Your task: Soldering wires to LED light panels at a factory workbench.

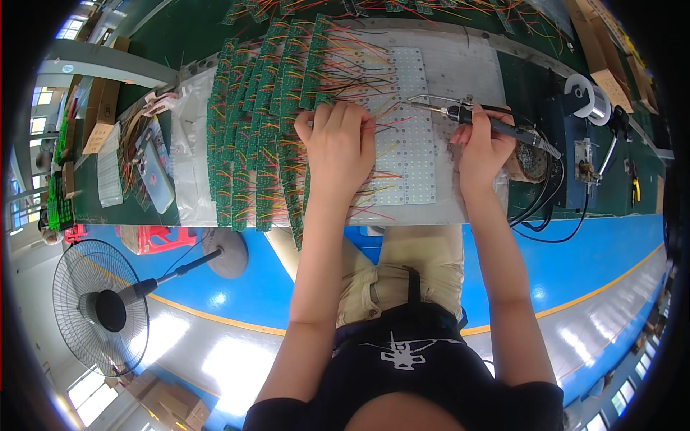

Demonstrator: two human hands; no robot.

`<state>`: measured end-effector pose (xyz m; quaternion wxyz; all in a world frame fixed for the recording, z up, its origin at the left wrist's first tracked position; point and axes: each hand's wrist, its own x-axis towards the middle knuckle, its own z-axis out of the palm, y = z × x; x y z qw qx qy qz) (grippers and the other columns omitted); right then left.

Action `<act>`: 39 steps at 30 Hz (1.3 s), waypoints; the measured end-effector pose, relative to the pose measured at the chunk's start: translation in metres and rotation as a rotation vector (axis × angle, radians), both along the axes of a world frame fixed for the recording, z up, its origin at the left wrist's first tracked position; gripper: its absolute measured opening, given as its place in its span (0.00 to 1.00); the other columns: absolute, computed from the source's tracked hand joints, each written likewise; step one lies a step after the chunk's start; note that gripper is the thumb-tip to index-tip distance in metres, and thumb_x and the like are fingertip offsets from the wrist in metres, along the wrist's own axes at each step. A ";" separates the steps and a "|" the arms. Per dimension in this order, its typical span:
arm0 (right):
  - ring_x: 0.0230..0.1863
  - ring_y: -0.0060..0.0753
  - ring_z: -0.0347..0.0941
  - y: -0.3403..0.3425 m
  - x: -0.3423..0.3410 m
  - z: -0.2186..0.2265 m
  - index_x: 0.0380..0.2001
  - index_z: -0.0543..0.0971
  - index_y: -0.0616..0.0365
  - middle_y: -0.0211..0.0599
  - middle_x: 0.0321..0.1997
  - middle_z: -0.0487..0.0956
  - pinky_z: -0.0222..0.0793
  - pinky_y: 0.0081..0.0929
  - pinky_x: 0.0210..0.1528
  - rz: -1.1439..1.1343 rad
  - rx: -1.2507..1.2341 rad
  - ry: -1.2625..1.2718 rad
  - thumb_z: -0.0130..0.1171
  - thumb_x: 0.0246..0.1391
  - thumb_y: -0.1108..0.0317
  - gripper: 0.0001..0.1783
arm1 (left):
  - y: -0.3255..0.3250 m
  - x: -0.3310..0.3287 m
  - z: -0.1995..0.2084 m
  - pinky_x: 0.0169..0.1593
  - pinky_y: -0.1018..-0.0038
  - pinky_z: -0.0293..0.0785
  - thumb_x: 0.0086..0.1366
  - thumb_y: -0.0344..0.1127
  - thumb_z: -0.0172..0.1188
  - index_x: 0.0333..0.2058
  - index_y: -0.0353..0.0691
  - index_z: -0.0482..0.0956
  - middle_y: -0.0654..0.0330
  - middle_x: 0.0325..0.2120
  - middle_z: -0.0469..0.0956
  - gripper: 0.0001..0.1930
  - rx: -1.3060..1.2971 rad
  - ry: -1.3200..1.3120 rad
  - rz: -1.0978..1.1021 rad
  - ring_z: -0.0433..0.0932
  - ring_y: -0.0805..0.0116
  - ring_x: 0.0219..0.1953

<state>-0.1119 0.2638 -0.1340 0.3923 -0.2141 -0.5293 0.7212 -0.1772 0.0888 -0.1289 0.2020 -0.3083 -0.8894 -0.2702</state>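
My right hand (pixel 485 144) is closed round the handle of a soldering iron (pixel 460 115) with a thin metal feed tube along its tip. The tip points left, over a white plate dotted with holes (pixel 417 158). My left hand (pixel 336 140) lies with curled fingers at the right edge of rows of green circuit boards (pixel 251 136). Its fingertips are hidden, so what it grips does not show. Red, yellow and black wires (pixel 359 61) run from the boards across the plate, some beside my left hand.
A solder wire spool (pixel 593 100) stands on a blue feeder unit (pixel 560 136) at the right. Near it are a round tip-cleaning holder (pixel 528 164) and yellow-handled pliers (pixel 635 188). A phone (pixel 155 176) lies left of the boards. A fan (pixel 100 309) stands lower left.
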 end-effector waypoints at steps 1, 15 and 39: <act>0.11 0.21 0.65 0.000 0.000 0.000 0.26 0.67 0.63 0.33 0.13 0.68 0.63 0.19 0.15 0.004 0.004 -0.012 0.57 0.52 0.74 0.09 | 0.000 0.000 0.000 0.46 0.63 0.54 0.50 0.31 0.59 0.27 0.44 0.72 0.64 0.24 0.73 0.05 0.004 0.005 -0.001 0.69 0.62 0.33; 0.12 0.20 0.63 0.002 -0.002 0.000 0.27 0.65 0.63 0.33 0.14 0.68 0.64 0.20 0.16 0.001 -0.037 0.020 0.56 0.53 0.74 0.09 | -0.005 0.002 0.003 0.51 0.61 0.58 0.49 0.33 0.66 0.27 0.46 0.80 0.67 0.24 0.74 0.05 0.157 0.028 -0.114 0.72 0.66 0.31; 0.10 0.19 0.62 0.004 0.014 0.006 0.28 0.64 0.60 0.32 0.11 0.67 0.57 0.17 0.13 0.046 0.014 -0.084 0.54 0.56 0.70 0.10 | 0.002 0.005 0.004 0.43 0.62 0.59 0.52 0.27 0.56 0.33 0.43 0.72 0.61 0.26 0.74 0.09 0.003 0.018 -0.141 0.74 0.62 0.30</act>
